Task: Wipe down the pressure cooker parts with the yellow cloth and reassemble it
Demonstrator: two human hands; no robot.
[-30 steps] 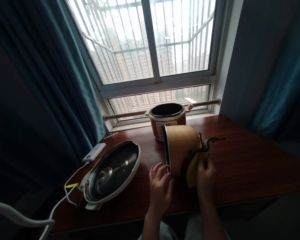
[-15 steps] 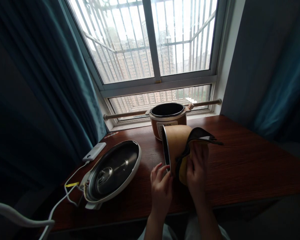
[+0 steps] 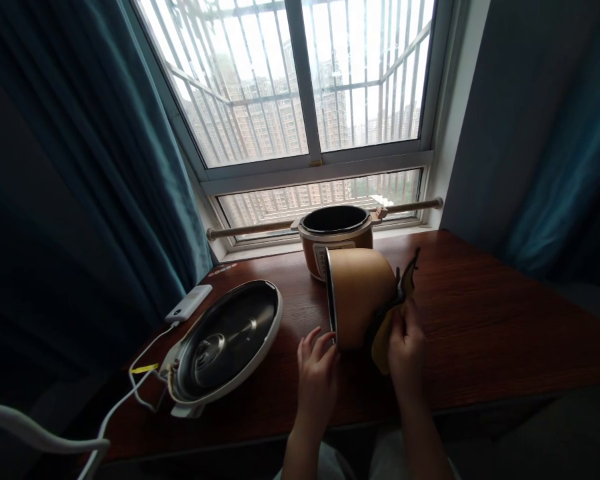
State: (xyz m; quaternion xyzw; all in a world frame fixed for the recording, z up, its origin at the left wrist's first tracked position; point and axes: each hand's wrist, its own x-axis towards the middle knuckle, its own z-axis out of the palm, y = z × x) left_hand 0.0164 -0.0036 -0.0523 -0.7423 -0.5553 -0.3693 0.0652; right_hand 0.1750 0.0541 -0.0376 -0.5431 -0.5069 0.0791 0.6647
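Note:
A gold-coloured inner pot [image 3: 357,293] lies tipped on its side above the table, its dark mouth facing left. My left hand [image 3: 317,370] pinches the pot's rim at the lower left. In my right hand [image 3: 407,343] is a yellow cloth with dark edging [image 3: 384,340], gripped in the fingers and pressed near the pot's base on the right. Behind the pot stands the brown rice cooker body [image 3: 337,230], open at the top, its front partly covered by the pot. The cooker's detached lid [image 3: 240,333] lies to the left, dark inner side up.
On the wooden table [image 3: 490,320], a white power bank [image 3: 189,304] sits at the back left. A white cable [image 3: 125,393] with a yellow tag [image 3: 144,369] runs along the left edge. A barred window [image 3: 300,87] and a horizontal rod [image 3: 260,229] are behind the cooker.
My right hand has moved right and slightly down with the cloth, uncovering more of the pot's side. The cloth's upper flap has folded upward. My left hand stays at the rim.

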